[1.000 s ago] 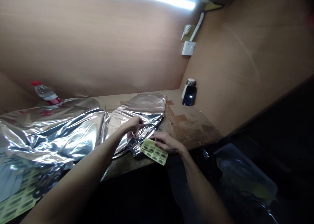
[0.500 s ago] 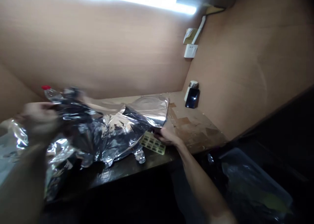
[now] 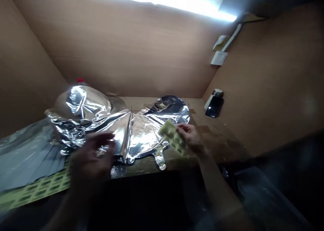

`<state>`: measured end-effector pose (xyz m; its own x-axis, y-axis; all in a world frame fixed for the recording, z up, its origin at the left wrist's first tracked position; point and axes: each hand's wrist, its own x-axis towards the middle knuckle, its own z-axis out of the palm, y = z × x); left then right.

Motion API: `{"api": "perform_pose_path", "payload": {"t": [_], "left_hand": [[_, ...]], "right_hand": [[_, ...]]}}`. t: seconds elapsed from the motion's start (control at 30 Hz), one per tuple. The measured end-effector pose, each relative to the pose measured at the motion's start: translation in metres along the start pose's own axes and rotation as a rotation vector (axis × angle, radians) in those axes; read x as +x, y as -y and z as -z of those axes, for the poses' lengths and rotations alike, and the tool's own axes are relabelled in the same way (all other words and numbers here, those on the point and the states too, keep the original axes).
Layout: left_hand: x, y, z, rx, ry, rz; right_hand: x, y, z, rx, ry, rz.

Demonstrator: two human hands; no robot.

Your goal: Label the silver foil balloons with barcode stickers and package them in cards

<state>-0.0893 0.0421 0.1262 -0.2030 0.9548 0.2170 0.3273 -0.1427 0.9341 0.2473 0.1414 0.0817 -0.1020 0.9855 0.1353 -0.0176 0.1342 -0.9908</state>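
My right hand (image 3: 191, 136) pinches a small yellowish sheet of stickers (image 3: 173, 136) with dark printed marks, held up over the right part of the silver foil. That foil, which looks like flat foil balloons (image 3: 144, 133), lies spread across the bench, creased down the middle, with a small tab hanging at its front edge. My left hand (image 3: 93, 156) is over the front left of the foil, blurred, with curved fingers apart and nothing visible between them. Under the left forearm passes a longer yellowish sticker sheet (image 3: 37, 190), partly hidden.
Clear plastic bags (image 3: 32, 153) lie at the left. A red-capped bottle (image 3: 80, 80) stands behind the foil. At the back right, a dark phone (image 3: 214, 106) leans on a metal-capped bottle (image 3: 217, 92). Cardboard walls (image 3: 141, 55) enclose the bench; a plastic bin (image 3: 268, 194) sits below right.
The foil on the left has been laid out flatter, and my left hand has let go and come forward and right. My right hand has raised the small sticker sheet. The view has shifted left.
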Motion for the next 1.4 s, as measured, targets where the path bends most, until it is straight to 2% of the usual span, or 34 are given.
{"api": "perform_pose_path", "payload": {"t": [0.03, 0.1, 0.13, 0.17, 0.23, 0.33, 0.47, 0.57, 0.63, 0.7, 0.9, 0.97, 1.03, 1.1, 1.13, 1.17, 1.2, 1.3, 1.4], "left_hand": [[-0.005, -0.002, -0.020, -0.055, 0.089, 0.008], [-0.011, 0.000, -0.055, -0.229, 0.365, 0.086], [-0.012, 0.003, -0.067, -0.293, 0.458, 0.132], [-0.013, 0.008, -0.074, -0.339, 0.495, 0.170], [-0.013, 0.017, -0.079, -0.365, 0.449, 0.205], [-0.015, 0.024, -0.072, -0.342, 0.371, 0.206], [-0.017, 0.024, -0.066, -0.282, 0.311, 0.227], [-0.020, 0.026, -0.066, -0.293, 0.267, 0.249], [-0.021, 0.028, -0.064, -0.294, 0.261, 0.238], [-0.023, 0.030, -0.063, -0.287, 0.265, 0.240], [-0.022, 0.028, -0.058, -0.328, 0.276, 0.293], [-0.022, 0.028, -0.057, -0.311, 0.268, 0.280], [-0.023, 0.032, -0.055, -0.269, 0.258, 0.261], [-0.028, 0.039, -0.052, -0.201, 0.284, 0.240], [-0.032, 0.044, -0.051, -0.160, 0.324, 0.226], [-0.036, 0.048, -0.050, -0.122, 0.384, 0.204], [-0.041, 0.052, -0.050, -0.094, 0.458, 0.178], [-0.054, 0.058, -0.052, -0.066, 0.633, 0.087], [-0.061, 0.057, -0.054, -0.069, 0.671, 0.063]], "right_hand": [[-0.011, 0.006, -0.014, -0.056, 0.155, 0.001], [-0.028, 0.015, -0.036, -0.188, 0.392, 0.038], [-0.035, 0.018, -0.044, -0.251, 0.432, 0.071], [-0.040, 0.020, -0.048, -0.302, 0.427, 0.109], [-0.045, 0.021, -0.050, -0.378, 0.416, 0.174], [-0.048, 0.016, -0.046, -0.448, 0.441, 0.287], [-0.055, 0.005, -0.047, -0.513, 0.357, 0.453], [-0.061, 0.002, -0.050, -0.455, 0.322, 0.406], [-0.063, 0.000, -0.049, -0.425, 0.311, 0.332], [-0.064, -0.004, -0.048, -0.435, 0.301, 0.317], [-0.070, -0.014, -0.050, -0.598, 0.349, 0.625], [-0.074, -0.012, -0.054, -0.584, 0.336, 0.657], [-0.075, -0.010, -0.056, -0.445, 0.226, 0.595], [-0.067, -0.008, -0.054, -0.257, 0.067, 0.457], [-0.060, -0.008, -0.051, -0.204, 0.027, 0.377], [-0.051, -0.009, -0.048, -0.213, 0.050, 0.302], [-0.040, -0.009, -0.044, -0.276, 0.130, 0.243], [-0.007, -0.012, -0.039, -0.541, 0.483, 0.148], [0.013, -0.015, -0.046, -0.650, 0.637, 0.137]]}}
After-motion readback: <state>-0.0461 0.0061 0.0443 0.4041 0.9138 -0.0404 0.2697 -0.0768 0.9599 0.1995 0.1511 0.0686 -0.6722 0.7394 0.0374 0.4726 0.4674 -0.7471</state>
